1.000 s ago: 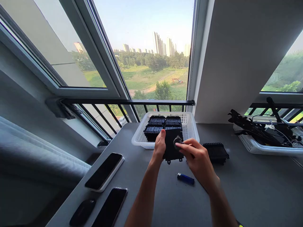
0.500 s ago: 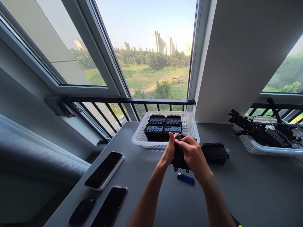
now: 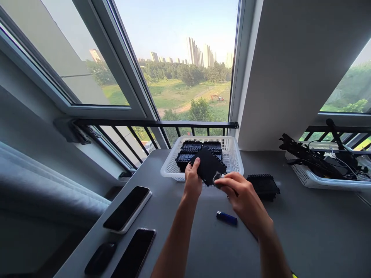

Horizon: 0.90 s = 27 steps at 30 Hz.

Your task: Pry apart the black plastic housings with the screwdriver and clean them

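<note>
My left hand (image 3: 193, 180) grips a flat black plastic panel (image 3: 207, 166) by its left edge and holds it tilted above the grey table (image 3: 304, 231). My right hand (image 3: 240, 195) is closed in a pinch on a small dark grey piece (image 3: 216, 177) pressed against the panel's lower right edge. Just behind the panel stands a white mesh basket (image 3: 235, 158) with several black ribbed plastic parts (image 3: 189, 148) in it. Another black ribbed part (image 3: 262, 186) lies on the table to the right of my hands.
A blue lighter (image 3: 226, 218) lies on the table below my right hand. Two phones (image 3: 127, 208) (image 3: 135, 253) and a small black oval object (image 3: 101, 258) lie at the left edge. A second white basket (image 3: 315, 179) with black cables stands at the right. Black railing (image 3: 156, 124) runs behind.
The panel rose from low over the table near the lighter and turned to a tilted, diamond-like pose in front of the basket. My right hand drew back to its lower right edge.
</note>
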Available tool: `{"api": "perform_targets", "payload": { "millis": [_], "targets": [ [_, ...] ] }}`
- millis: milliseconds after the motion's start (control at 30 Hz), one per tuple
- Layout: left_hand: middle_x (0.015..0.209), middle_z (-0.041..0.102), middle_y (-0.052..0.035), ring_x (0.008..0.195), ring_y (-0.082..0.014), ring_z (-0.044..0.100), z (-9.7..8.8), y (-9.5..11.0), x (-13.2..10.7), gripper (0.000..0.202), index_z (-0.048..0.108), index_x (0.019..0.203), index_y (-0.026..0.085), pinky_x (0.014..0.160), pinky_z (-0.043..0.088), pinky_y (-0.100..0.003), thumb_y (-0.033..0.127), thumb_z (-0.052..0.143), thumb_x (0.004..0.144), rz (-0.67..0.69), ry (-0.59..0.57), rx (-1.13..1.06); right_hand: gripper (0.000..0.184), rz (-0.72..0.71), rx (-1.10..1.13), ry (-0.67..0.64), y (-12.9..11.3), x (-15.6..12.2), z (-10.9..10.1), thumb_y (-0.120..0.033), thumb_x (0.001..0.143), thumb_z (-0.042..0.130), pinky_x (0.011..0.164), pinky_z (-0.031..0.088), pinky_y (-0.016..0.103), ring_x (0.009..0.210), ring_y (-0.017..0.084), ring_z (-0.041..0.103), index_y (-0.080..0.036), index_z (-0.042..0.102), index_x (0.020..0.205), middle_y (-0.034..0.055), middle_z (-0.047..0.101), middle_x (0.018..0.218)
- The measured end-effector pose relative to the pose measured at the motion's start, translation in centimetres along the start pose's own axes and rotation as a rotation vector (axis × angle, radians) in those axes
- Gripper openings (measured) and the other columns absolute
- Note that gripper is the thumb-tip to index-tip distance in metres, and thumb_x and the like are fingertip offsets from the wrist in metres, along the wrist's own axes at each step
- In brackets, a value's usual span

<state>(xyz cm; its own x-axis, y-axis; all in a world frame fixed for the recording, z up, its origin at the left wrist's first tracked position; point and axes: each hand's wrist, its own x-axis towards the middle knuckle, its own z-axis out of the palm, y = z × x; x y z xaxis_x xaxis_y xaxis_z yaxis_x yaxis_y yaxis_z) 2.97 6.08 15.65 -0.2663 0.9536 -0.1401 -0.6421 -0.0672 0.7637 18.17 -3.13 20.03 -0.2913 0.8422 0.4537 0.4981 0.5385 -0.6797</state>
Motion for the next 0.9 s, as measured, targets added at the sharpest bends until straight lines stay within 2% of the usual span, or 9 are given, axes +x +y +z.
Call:
{"api": "perform_targets", "payload": {
  "millis": [100, 167, 300, 400, 467, 633, 733, 900],
  "targets": [
    [0.086, 0.071, -0.0016, 0.089, -0.0177, 0.068, 0.3, 0.3, -0.6, 0.033, 0.062, 0.092, 0.018, 0.080, 0.053, -0.028, 0.026, 0.078, 0.065, 0.033, -0.007, -0.078, 0.024, 0.179, 0.101, 0.240, 0.7, 0.5, 0.0, -0.020, 0.093, 0.050, 0.088, 0.048, 0.033, 0.101, 0.019, 0.060, -0.026, 0.059, 0.115, 0.0044, 0.064, 0.109],
    [0.091, 0.072, -0.0020, 0.094, -0.0194, 0.068, 0.6, 0.3, -1.2, 0.037, 0.063, 0.095, 0.019, 0.083, 0.053, -0.030, 0.021, 0.079, 0.062, 0.017, -0.076, -0.098, 0.023, 0.246, 0.136, 0.337, 1.5, 0.9, 0.6, -0.026, 0.092, 0.051, 0.085, 0.049, 0.034, 0.100, 0.020, 0.061, -0.025, 0.056, 0.114, 0.0053, 0.064, 0.107],
    [0.099, 0.072, -0.0046, 0.100, -0.0221, 0.067, 1.1, 0.0, -2.4, 0.040, 0.063, 0.100, 0.018, 0.089, 0.051, -0.033, 0.020, 0.078, 0.063, -0.088, -0.275, -0.053, 0.022, 0.287, 0.179, 0.501, 3.3, 1.7, 1.7, -0.034, 0.092, 0.049, 0.078, 0.049, 0.033, 0.096, 0.021, 0.060, -0.021, 0.054, 0.109, 0.0079, 0.062, 0.105],
    [0.101, 0.071, -0.0054, 0.097, -0.0209, 0.067, 1.4, -0.3, -2.9, 0.045, 0.058, 0.106, 0.018, 0.086, 0.053, -0.032, 0.020, 0.078, 0.065, -0.163, -0.297, -0.049, 0.021, 0.299, 0.192, 0.654, 4.1, 2.1, 1.9, -0.036, 0.091, 0.050, 0.077, 0.048, 0.033, 0.091, 0.020, 0.060, -0.020, 0.054, 0.104, 0.0081, 0.062, 0.101],
    [0.103, 0.070, -0.0056, 0.095, -0.0191, 0.068, 1.6, -0.5, -3.0, 0.044, 0.056, 0.108, 0.019, 0.083, 0.054, -0.031, 0.020, 0.076, 0.069, -0.171, -0.253, -0.092, 0.021, 0.296, 0.234, 0.690, 4.2, 2.2, 1.8, -0.037, 0.091, 0.050, 0.079, 0.048, 0.033, 0.091, 0.019, 0.060, -0.020, 0.053, 0.102, 0.0079, 0.061, 0.101],
    [0.104, 0.071, -0.0062, 0.099, -0.0188, 0.066, 2.1, -0.7, -3.3, 0.036, 0.059, 0.106, 0.018, 0.089, 0.052, -0.034, 0.019, 0.072, 0.073, -0.063, -0.144, -0.212, 0.022, 0.278, 0.326, 0.592, 3.8, 2.1, 1.9, -0.037, 0.090, 0.053, 0.080, 0.047, 0.033, 0.094, 0.020, 0.058, -0.020, 0.055, 0.103, 0.0075, 0.061, 0.104],
    [0.100, 0.071, -0.0050, 0.098, -0.0187, 0.065, 2.1, -0.5, -3.5, 0.033, 0.063, 0.103, 0.017, 0.089, 0.051, -0.033, 0.019, 0.071, 0.071, -0.086, -0.200, -0.189, 0.023, 0.279, 0.374, 0.625, 3.8, 2.2, 1.9, -0.037, 0.089, 0.054, 0.078, 0.047, 0.033, 0.089, 0.018, 0.058, -0.020, 0.055, 0.104, 0.0063, 0.060, 0.102],
    [0.095, 0.071, -0.0039, 0.089, -0.0205, 0.066, 1.5, 0.4, -3.4, 0.042, 0.065, 0.106, 0.018, 0.076, 0.053, -0.030, 0.026, 0.072, 0.065, -0.097, -0.294, 0.058, 0.024, 0.281, 0.428, 0.772, 4.5, 2.4, 1.2, -0.037, 0.087, 0.058, 0.082, 0.046, 0.034, 0.090, 0.018, 0.058, -0.020, 0.054, 0.103, 0.0046, 0.058, 0.097]
  ]
}}
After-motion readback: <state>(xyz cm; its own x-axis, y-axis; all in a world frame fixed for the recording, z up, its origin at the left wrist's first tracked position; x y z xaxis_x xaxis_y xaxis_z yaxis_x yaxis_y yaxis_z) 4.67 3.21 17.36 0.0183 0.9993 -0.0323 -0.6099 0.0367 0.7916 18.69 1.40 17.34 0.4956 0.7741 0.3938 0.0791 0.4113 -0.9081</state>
